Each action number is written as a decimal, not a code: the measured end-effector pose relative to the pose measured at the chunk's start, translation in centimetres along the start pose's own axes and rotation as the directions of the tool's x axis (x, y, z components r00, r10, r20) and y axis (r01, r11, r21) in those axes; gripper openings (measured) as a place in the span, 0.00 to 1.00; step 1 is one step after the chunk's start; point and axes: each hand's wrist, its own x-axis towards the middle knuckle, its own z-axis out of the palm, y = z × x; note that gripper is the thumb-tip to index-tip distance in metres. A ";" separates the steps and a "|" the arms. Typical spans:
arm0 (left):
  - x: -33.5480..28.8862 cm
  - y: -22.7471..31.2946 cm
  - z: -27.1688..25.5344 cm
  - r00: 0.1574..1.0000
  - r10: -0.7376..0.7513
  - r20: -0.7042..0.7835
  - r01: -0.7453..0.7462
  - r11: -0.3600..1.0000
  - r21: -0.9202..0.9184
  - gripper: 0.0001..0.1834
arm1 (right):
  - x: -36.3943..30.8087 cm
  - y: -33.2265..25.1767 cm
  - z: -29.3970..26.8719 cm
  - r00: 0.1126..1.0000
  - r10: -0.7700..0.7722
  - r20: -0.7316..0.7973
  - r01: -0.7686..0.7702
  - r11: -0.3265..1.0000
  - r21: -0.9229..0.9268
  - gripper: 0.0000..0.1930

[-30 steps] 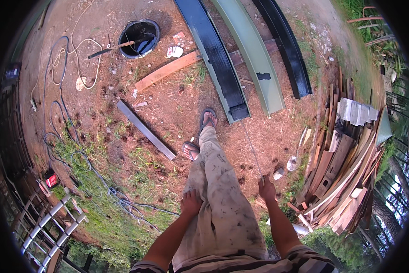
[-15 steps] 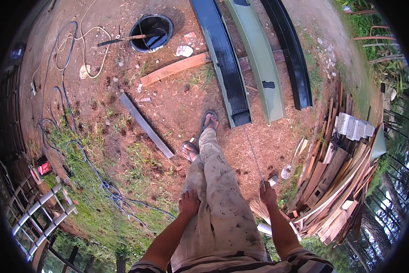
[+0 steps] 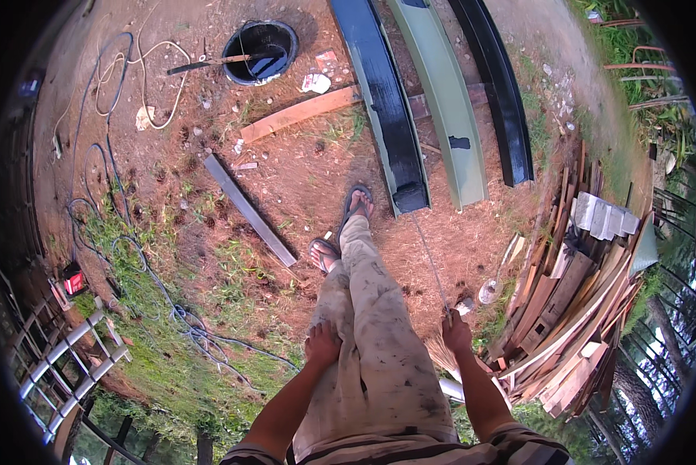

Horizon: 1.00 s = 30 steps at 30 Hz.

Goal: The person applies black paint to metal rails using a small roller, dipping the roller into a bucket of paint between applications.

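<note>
My right hand [image 3: 456, 335] is closed round the thin handle of a long-handled paint roller [image 3: 429, 252]. The handle slopes up and left to a dark, paint-covered head [image 3: 410, 194] at the near end of a metal channel [image 3: 398, 128]. Wet-looking black paint coats the inside of that channel, while green shows along its edge. My left hand [image 3: 322, 343] lies on my left thigh with its fingers stretched out, holding nothing. Beside the first channel is a pale green channel [image 3: 445, 101] with black patches, and beyond it a black channel [image 3: 503, 101].
A black tub [image 3: 292, 50] of dark liquid has a stick [image 3: 208, 64] across it. A reddish plank [image 3: 301, 112] runs under the channels. A grey bar [image 3: 249, 209] lies left of my feet. Hoses [image 3: 150, 275] trail at left; stacked boards [image 3: 565, 310] fill the right.
The view has shifted very slightly. My hands and the roller head stay in nearly the same places.
</note>
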 end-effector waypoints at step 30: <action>0.0 8.0 -1.3 0.996 0.022 -0.081 -0.001 0.969 0.247 0.40 | 3.2 1.6 -0.9 0.987 -0.105 0.119 0.040 0.890 0.454 0.26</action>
